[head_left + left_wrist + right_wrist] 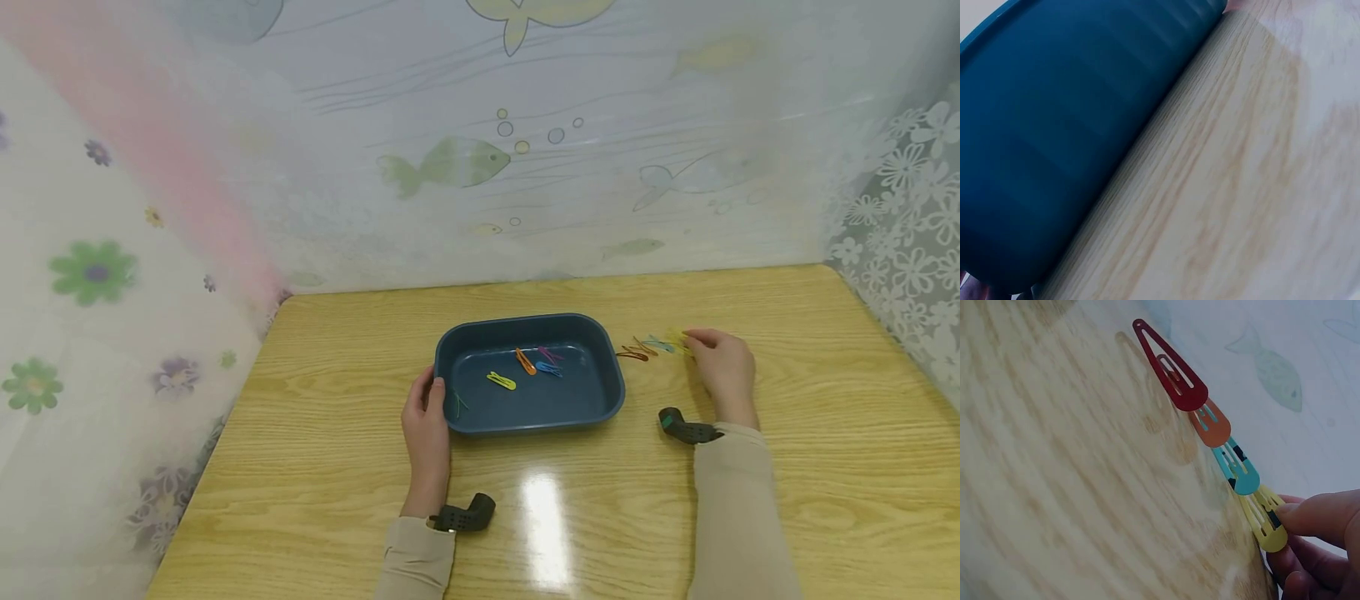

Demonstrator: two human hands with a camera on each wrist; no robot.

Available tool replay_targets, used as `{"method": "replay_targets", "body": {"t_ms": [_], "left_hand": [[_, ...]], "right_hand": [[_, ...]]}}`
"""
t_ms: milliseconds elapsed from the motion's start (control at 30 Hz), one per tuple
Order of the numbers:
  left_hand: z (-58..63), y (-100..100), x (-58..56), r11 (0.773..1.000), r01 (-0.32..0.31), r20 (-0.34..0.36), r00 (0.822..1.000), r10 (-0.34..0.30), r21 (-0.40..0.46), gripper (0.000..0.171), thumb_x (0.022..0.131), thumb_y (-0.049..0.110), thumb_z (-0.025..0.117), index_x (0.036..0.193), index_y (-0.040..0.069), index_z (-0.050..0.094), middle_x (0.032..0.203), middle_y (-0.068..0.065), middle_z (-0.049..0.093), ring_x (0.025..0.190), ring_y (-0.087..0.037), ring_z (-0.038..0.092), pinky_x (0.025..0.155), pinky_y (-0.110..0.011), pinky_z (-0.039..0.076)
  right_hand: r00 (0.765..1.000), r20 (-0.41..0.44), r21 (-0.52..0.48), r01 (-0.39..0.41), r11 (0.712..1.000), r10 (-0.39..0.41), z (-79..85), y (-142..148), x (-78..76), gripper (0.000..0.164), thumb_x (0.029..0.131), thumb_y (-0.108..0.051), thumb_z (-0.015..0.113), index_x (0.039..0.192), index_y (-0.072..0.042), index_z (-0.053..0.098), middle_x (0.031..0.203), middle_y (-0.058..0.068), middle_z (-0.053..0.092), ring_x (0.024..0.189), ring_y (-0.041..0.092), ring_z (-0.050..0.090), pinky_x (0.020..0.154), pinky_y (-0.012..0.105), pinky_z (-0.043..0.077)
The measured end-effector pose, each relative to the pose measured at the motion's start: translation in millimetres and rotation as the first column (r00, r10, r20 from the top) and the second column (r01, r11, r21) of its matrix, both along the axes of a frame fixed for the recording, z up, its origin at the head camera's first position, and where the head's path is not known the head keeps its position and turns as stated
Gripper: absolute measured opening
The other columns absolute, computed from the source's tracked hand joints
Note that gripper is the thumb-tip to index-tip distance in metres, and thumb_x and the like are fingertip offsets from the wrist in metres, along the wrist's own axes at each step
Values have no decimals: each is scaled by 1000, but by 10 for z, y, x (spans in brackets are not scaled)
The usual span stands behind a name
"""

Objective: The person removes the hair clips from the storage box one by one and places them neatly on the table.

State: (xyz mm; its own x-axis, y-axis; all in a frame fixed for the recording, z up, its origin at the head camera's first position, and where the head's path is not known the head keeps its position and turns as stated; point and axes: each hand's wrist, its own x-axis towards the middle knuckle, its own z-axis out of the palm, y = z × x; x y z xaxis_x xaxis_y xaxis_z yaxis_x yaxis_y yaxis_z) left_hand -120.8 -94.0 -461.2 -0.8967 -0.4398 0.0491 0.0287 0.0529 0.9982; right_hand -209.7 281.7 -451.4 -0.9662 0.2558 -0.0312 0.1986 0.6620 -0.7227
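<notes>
At the left end of a dark blue tray [540, 404], my left hand [426, 429] grips the wall with the thumb over the rim. To the right of the tray, my right hand [723, 367] pinches a yellow snap hair clip [1274, 540] between thumb and fingers. This clip ends a linked row with a turquoise clip [1248, 484], an orange clip [1215, 434] and a dark red clip [1191, 400], the red one nearest the tray. Inside the tray lie a yellow-green clip [501, 381], an orange clip [526, 362], a blue clip [550, 369], a purple clip [550, 356] and a thin green clip [457, 403].
The wooden table [315, 483] runs back to a pale curtain [420, 242] printed with fish. Flower-patterned sheets hang on both sides. A dark wrist camera [465, 514] is strapped to the left arm, another camera [684, 427] to the right.
</notes>
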Motion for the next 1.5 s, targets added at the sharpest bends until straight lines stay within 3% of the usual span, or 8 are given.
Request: {"method": "replay_targets", "body": {"t_ms": [667,900,1000,1200,1333,1500], "left_hand": [[-17,-1,-9,1000,-2,2,1000,2,-13,34,91,39,48,119,21,53,117,9,53,110,-4,46,93,-23,37],[-18,-2,-11,1000,-3,1,1000,3,-7,34,90,40,48,119,21,54,117,9,53,110,-4,46,93,-23,37],[-17,0,-9,1000,-5,2,1000,5,-6,34,90,39,48,119,21,54,117,9,53,110,-4,46,93,-23,37],[-14,4,-1,1000,-11,-4,1000,11,-5,36,90,38,49,120,18,54,118,5,54,111,-8,47,94,-28,37],[-10,2,1,1000,-7,-4,1000,7,-1,37,90,38,49,121,17,54,118,4,53,111,-9,46,94,-28,37],[73,9,25,1000,8,4,1000,-8,15,36,92,33,49,122,14,53,120,2,53,111,-8,46,94,-27,36]], "right_hand": [[999,33,18,-5,1000,5,29,-16,-3,40,93,-31,43,118,-4,58,122,19,51,116,38,39,93,49,29],[999,27,-28,18,999,-17,35,-10,-1,43,93,-35,40,121,-6,56,123,19,51,116,38,39,92,48,30],[999,9,-60,47,997,-46,42,-17,-4,44,93,-36,39,121,-6,56,120,18,53,110,35,44,87,45,34],[995,-43,-98,91,991,-95,71,-29,6,43,92,-36,39,119,-9,58,115,14,56,89,20,50,63,26,40],[992,-73,-179,91,980,-105,101,-38,22,42,92,-36,40,122,-11,55,109,9,57,81,10,53,58,16,43],[990,-124,-245,39,969,-71,57,-18,-12,44,91,-40,43,124,-12,53,100,3,60,78,7,57,53,21,48]]}}
